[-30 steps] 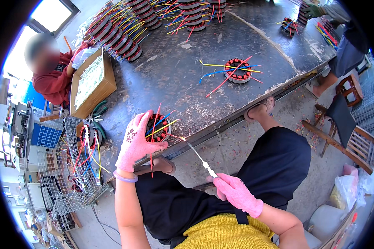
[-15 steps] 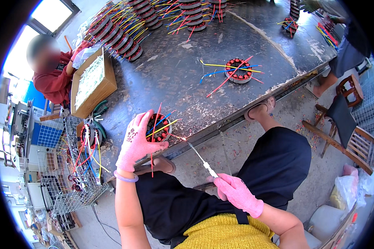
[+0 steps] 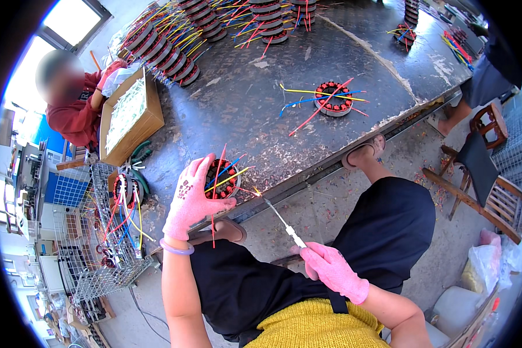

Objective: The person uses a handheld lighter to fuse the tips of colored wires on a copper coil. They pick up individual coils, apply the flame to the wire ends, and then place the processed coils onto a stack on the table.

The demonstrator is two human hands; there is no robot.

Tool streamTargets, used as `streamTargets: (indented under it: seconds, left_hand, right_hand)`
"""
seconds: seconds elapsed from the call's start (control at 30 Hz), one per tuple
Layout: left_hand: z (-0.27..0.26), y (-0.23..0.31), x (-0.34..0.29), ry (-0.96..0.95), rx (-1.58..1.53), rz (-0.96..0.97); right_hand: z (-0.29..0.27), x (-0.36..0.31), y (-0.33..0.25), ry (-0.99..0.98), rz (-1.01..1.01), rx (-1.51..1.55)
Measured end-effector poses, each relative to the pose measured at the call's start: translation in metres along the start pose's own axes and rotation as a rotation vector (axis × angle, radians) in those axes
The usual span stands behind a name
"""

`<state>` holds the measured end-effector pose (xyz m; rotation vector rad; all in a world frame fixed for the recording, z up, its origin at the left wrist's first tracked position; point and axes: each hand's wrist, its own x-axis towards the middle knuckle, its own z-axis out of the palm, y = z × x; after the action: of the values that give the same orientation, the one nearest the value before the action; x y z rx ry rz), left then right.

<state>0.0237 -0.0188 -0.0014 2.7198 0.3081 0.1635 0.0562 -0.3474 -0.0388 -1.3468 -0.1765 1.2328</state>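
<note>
My left hand (image 3: 192,196), in a pink glove, grips a motor stator (image 3: 230,187) at the near edge of the table. Red, blue and yellow wires cross its top, and one red wire (image 3: 246,190) points right over the edge. In my right hand (image 3: 335,272), also gloved in pink, is a slim rod-shaped tool (image 3: 293,236) with a white section and a thin metal shaft. A small bright orange glow shows where its tip meets the red wire's end. Another stator (image 3: 334,111) with loose wires lies farther right on the table.
Stacks of stators (image 3: 156,52) line the far side of the table (image 3: 261,127). At left stand a cardboard box (image 3: 147,123) of pale pieces, green-handled pliers (image 3: 139,153) and a wire basket (image 3: 98,278). A co-worker (image 3: 75,113) sits behind the box. A wooden chair (image 3: 475,174) is at right.
The tool's tip has shifted very slightly up and left, and the glow looks slightly different. My left hand and its stator stay put. The co-worker's hand by the box moved a little.
</note>
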Motion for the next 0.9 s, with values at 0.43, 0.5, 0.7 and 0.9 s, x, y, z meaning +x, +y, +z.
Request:
streamTargets:
  seconds: [0.43, 0.5, 0.7, 0.9]
  left_hand:
    - [-0.0009, 0.0005, 0.0002, -0.003, 0.014, 0.003]
    - [0.0007, 0.0005, 0.0009, -0.004, 0.005, 0.003]
    - [-0.0003, 0.0005, -0.0003, 0.004, 0.004, 0.007]
    - [0.0013, -0.0002, 0.0005, 0.004, -0.002, 0.008]
  right_hand:
    - [0.0002, 0.0009, 0.0004, -0.018, -0.014, -0.012]
    - [-0.0002, 0.0008, 0.0001, -0.013, -0.002, -0.013]
    - [0.0005, 0.002, 0.002, -0.001, -0.005, -0.012]
    - [-0.0017, 0.0032, 0.008, -0.013, -0.025, 0.001]
